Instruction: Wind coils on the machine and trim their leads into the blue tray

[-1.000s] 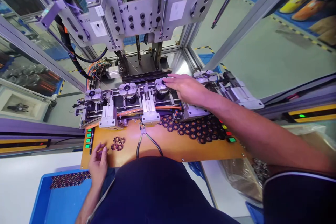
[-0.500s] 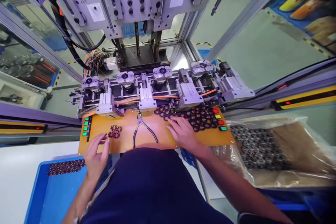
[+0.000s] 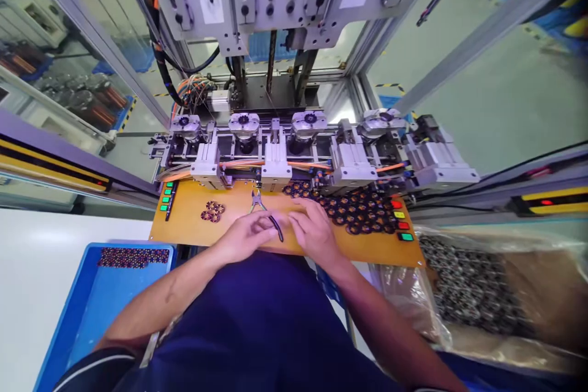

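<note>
My left hand [image 3: 248, 236] is over the handles of the cutting pliers [image 3: 256, 198], its thumb and bent fingers apart and nothing visible between them. The pliers lie on the orange work plate [image 3: 184, 229], jaws pointing away from me; the hand hides most of one handle. Close to it on the right, my right hand [image 3: 316, 229] has thumb and fingers drawn together; what they hold, if anything, cannot be made out. Several small dark rings with copper colour [image 3: 212, 211] lie left of the pliers. A larger group of dark ring-shaped parts [image 3: 361, 209] lies right of my right hand.
Behind the plate stands a machine with a row of metal holders [image 3: 309, 124]. Lit buttons sit at both plate ends. A blue tray [image 3: 87, 318] with rows of rings is at left; a plastic-lined box [image 3: 528, 275] of metal parts is at right.
My left hand has moved right, from beside the small rings to over the pliers. My right hand has drawn back slightly from the dark parts. The camera view has shifted.
</note>
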Demonstrator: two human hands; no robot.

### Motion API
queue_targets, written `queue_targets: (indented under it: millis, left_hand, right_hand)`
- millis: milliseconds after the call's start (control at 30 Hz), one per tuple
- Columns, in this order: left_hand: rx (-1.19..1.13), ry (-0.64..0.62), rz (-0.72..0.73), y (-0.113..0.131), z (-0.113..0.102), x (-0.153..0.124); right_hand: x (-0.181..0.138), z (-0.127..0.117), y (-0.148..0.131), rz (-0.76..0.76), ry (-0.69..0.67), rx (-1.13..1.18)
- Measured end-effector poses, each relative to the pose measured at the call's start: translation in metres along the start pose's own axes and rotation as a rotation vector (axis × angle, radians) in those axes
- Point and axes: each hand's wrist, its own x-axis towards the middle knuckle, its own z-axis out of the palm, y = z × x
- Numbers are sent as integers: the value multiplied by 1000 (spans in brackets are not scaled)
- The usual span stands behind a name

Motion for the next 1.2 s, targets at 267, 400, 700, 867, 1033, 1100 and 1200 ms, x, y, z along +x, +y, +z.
queue_targets:
  millis: [267, 400, 700, 867, 1033, 1100, 1200]
  left_hand:
    - [-32, -18, -115, -21, -4, -8]
    - [-56, -19, -131, -23, -6, -14]
    - [-148, 17, -79, -11, -10, -13]
    - [-267, -34, 3, 17, -16, -24]
    - [-30, 242, 276, 25, -20, -35]
    - [102, 319, 394, 23, -21, -36]
    - [184, 360, 505, 24, -21, -35]
  right_hand:
    - [-35, 20, 11, 58, -20, 24]
    - [-35, 23, 13, 82, -33, 58]
    - [-2, 1, -28, 43, 53, 320]
    - [18, -21, -76, 4, 152, 537]
    - [33, -27, -87, 102, 75, 890]
    - [36, -28, -86, 151, 35, 965]
    - [37, -26, -86, 173, 6, 1001]
